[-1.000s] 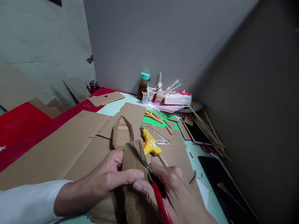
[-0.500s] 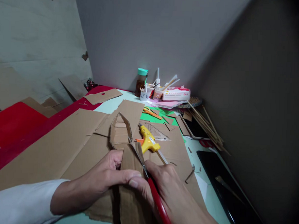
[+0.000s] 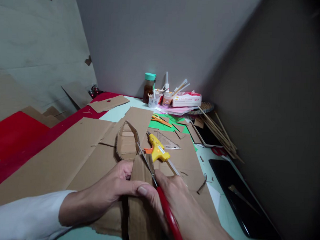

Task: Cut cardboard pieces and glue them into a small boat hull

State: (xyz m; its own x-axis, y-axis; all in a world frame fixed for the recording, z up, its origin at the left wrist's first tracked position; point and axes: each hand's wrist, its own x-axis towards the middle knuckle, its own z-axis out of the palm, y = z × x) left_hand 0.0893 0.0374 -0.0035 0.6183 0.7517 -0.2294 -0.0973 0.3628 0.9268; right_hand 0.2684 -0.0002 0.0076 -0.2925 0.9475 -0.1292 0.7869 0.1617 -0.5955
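left hand point(image 3: 107, 193): clasped on cardboard strip point(image 3: 140, 172) | right hand point(image 3: 177, 196): curled round red-handled scissors point(image 3: 166, 206) | thumbs meeting over strip

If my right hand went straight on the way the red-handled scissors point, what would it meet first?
Beyond the held cardboard strip, the scissors in your right hand would probably meet the boat-shaped cardboard piece, though depth is unclear.
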